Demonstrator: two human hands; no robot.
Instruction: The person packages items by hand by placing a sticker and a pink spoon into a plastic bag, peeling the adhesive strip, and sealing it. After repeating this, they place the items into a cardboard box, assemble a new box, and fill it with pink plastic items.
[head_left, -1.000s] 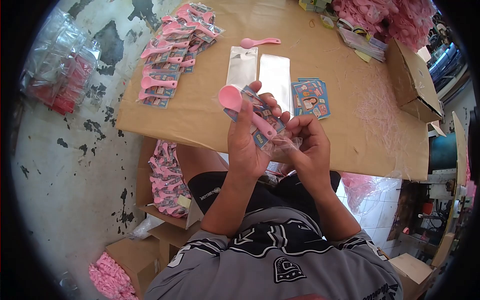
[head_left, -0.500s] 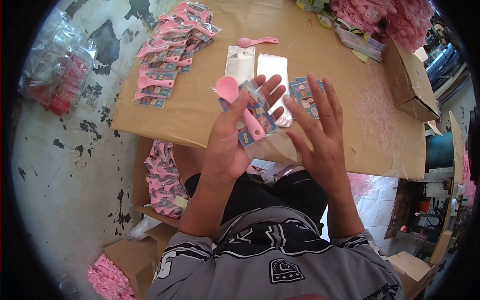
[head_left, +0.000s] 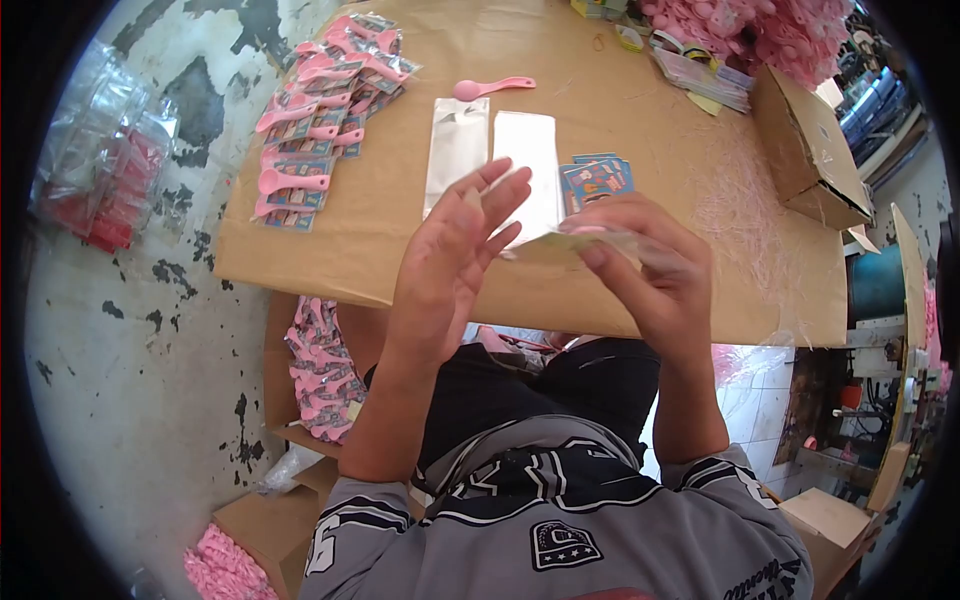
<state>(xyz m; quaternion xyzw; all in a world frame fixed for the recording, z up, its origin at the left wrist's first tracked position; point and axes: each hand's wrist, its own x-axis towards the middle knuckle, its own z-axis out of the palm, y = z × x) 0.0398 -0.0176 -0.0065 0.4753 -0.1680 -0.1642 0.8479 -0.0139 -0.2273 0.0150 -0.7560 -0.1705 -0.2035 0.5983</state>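
Note:
My right hand [head_left: 645,275] grips a clear packet [head_left: 545,247] with a pink spoon and a printed card inside, seen edge-on above the brown table [head_left: 400,240]. My left hand [head_left: 450,260] is held flat with straight fingers, its fingertips against the packet's left end. Just beyond my hands lie two empty clear bags [head_left: 455,150] and a small stack of printed cards [head_left: 597,180]. A loose pink spoon [head_left: 492,88] lies further back.
Several packed spoons [head_left: 310,130] lie in a row along the table's left side. A cardboard box [head_left: 800,150] and a pile of pink spoons [head_left: 760,25] sit at the far right. Below the table a box of packed spoons [head_left: 325,370] stands by my left knee.
The packet went from lying face-up in my left palm to my right hand, turned edge-on. My left hand has opened flat and my right hand has closed on the packet.

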